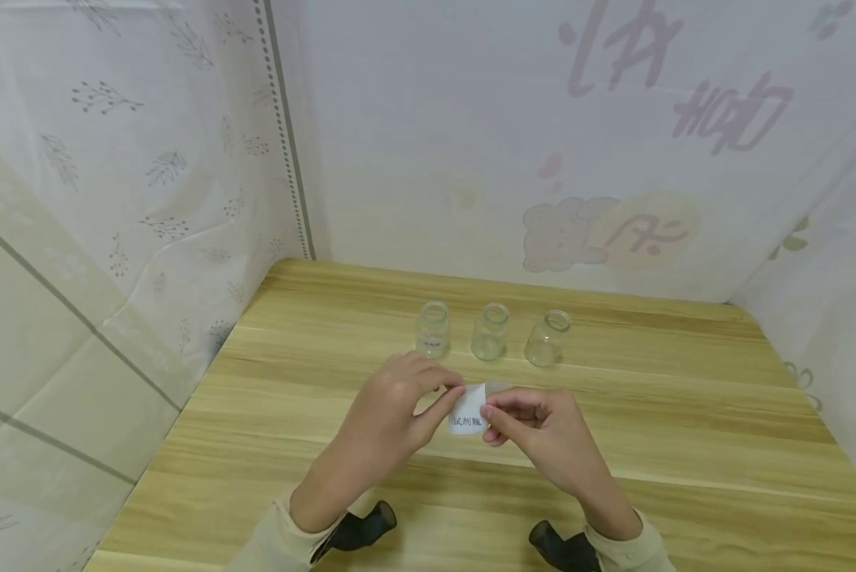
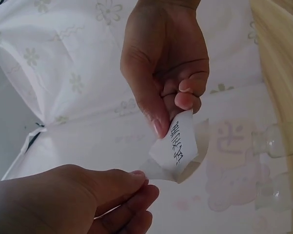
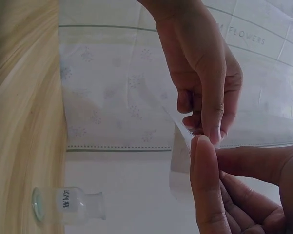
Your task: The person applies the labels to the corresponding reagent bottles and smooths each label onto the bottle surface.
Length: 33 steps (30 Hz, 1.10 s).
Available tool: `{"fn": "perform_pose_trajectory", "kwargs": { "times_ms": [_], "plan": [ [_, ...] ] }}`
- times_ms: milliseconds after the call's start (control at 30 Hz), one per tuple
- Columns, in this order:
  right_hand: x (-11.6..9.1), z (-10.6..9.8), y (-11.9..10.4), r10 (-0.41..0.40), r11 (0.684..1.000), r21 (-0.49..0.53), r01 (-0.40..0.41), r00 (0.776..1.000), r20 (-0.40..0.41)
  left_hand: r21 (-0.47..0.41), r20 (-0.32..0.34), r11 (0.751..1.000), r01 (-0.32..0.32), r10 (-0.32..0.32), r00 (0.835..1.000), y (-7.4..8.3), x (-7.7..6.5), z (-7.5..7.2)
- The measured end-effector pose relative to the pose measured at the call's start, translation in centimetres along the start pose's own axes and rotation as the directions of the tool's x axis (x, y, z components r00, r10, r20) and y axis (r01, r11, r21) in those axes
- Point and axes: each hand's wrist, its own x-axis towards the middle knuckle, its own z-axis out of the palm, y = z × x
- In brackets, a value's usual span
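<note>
A white paper label [image 1: 467,411] with black printed characters is held between both hands above the table. The left hand [image 1: 399,405] pinches its upper left edge between thumb and fingertips. At its right side, the right hand [image 1: 552,433] pinches it between thumb and index finger. In the left wrist view the label [image 2: 178,141] is bent, with a paler, thin sheet [image 2: 197,158] curving partly away behind it. Beyond the hands stand three clear glass bottles: a left one [image 1: 433,326] bearing a printed label, a middle one [image 1: 489,334] and a right one [image 1: 546,340].
The wood-grain table [image 1: 292,365] extends around the hands, with patterned cloth [image 1: 413,159] hanging behind it and at both sides. Dark curved wrist pieces [image 1: 366,526] stick out by both sleeves. The labelled bottle [image 3: 68,204] also appears in the right wrist view.
</note>
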Motion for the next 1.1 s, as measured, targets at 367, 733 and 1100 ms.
{"fn": "perform_pose_trajectory", "kwargs": {
  "times_ms": [367,733,1100],
  "plan": [
    [-0.6,0.5,3.2,0.097,0.993,0.064,-0.102,0.993,0.074,0.047,-0.058,0.981,0.188,-0.185,0.981,-0.8,-0.1,-0.7],
    [-2.8,2.2,9.5,0.367,0.916,0.118,-0.384,0.919,0.145,0.068,-0.049,0.972,0.226,-0.223,0.974,-1.1,-0.1,-0.9],
    [-2.9,0.8,4.4,0.199,0.974,-0.096,-0.207,0.976,-0.089,0.074,0.01,0.991,0.113,-0.114,0.993,-0.7,-0.1,0.7]
  ]
}}
